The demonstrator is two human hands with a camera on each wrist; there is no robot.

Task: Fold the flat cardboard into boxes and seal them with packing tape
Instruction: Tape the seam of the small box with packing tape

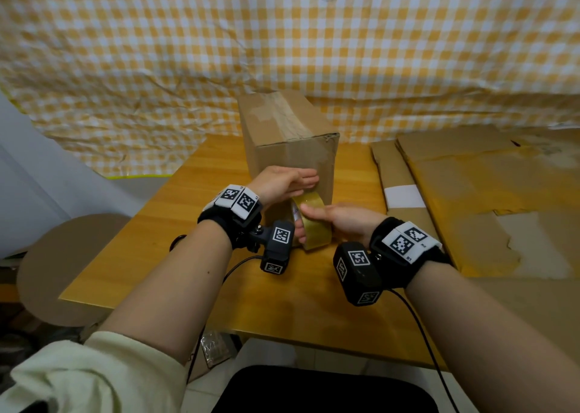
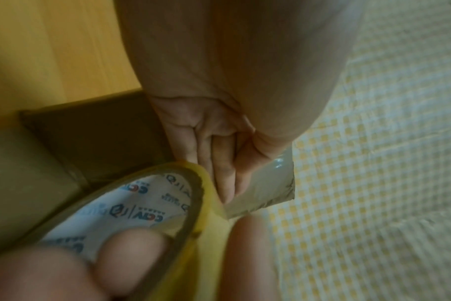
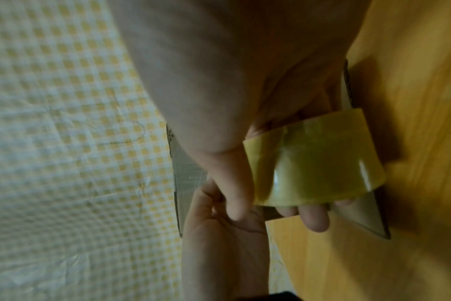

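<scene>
A brown cardboard box point(image 1: 292, 130) stands upright on the wooden table point(image 1: 188, 240), its top seam covered with clear tape. My left hand point(image 1: 288, 181) lies with straight fingers point(image 2: 219, 173) pressed flat on the box's near face. Just below it, my right hand point(image 1: 339, 221) grips a yellowish roll of packing tape point(image 1: 314, 221), thumb over the outside and fingers through the core. The right wrist view shows the tape roll point(image 3: 314, 160) held against the box, with the left hand point(image 3: 224, 234) beside it. The printed white core of the tape roll point(image 2: 142, 203) shows in the left wrist view.
Flat cardboard sheets point(image 1: 470, 192) lie stacked on the right of the table, one bearing a white label point(image 1: 403, 196). A yellow-and-white checked cloth point(image 1: 282, 35) hangs behind. A round brown surface point(image 1: 62, 265) sits low at the left. Cables trail from both wrist cameras.
</scene>
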